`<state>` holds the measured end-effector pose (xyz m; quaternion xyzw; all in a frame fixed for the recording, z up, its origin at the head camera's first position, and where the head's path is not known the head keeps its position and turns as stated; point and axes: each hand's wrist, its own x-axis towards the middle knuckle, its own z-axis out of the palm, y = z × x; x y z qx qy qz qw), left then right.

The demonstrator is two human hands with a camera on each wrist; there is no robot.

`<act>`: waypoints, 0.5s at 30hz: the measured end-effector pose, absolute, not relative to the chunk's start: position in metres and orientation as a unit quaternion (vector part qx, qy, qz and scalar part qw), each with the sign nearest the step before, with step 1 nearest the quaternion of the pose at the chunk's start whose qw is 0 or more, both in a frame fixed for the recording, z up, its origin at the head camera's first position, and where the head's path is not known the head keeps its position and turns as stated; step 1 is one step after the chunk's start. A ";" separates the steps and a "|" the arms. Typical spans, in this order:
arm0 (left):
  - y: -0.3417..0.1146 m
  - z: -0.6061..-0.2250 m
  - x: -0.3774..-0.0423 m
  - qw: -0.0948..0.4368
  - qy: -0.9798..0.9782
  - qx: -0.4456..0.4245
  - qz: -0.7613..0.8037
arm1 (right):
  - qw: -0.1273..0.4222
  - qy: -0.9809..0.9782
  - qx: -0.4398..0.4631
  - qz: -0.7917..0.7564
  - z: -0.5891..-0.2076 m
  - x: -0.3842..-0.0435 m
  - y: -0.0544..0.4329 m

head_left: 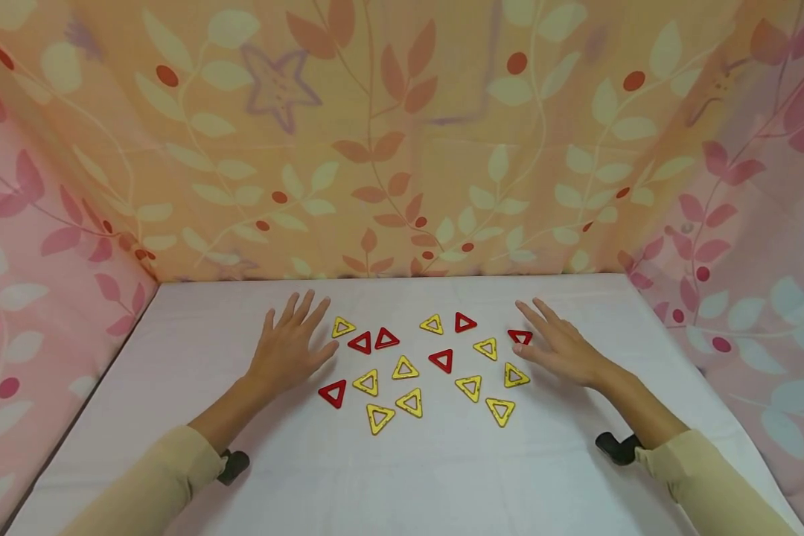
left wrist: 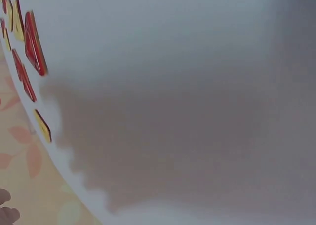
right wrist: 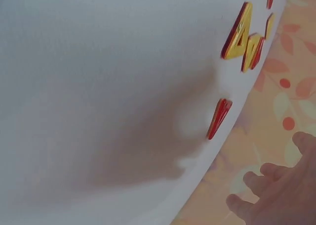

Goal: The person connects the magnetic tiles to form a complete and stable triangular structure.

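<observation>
Several red and yellow triangle pieces with hollow middles lie scattered on the white tabletop. My left hand (head_left: 286, 350), fingers spread and empty, hovers at the left of the group, close to a yellow triangle (head_left: 343, 327) and a red triangle (head_left: 333, 393). On the other side my right hand (head_left: 559, 346) is held palm down with nothing in it. Its thumb overlaps a red triangle (head_left: 519, 337) in the head view, and a yellow triangle (head_left: 515, 375) lies just below. The left wrist view shows mostly the hand's shadow, with fingertips (left wrist: 7, 212) at the lower left corner.
White cloth (head_left: 402, 476) covers the table. A patterned curtain (head_left: 402, 149) rises along its back edge, with pink panels (head_left: 33, 246) at the sides. Black wrist-worn devices (head_left: 234, 467) show beneath both sleeves.
</observation>
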<state>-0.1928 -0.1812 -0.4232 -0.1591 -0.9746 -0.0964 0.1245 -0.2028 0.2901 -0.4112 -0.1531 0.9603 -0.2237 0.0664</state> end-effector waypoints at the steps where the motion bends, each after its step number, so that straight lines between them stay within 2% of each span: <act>1: -0.179 -0.424 -0.192 0.123 -0.974 -0.162 -0.102 | 0.069 0.958 -0.154 -0.231 -0.411 -0.202 0.289; 11: -0.156 -0.423 -0.183 0.120 -0.959 -0.183 -0.182 | 0.100 0.925 -0.173 -0.322 -0.410 -0.192 0.274; 15: -0.147 -0.423 -0.179 0.099 -0.951 -0.185 -0.226 | 0.105 0.914 -0.181 -0.347 -0.410 -0.189 0.269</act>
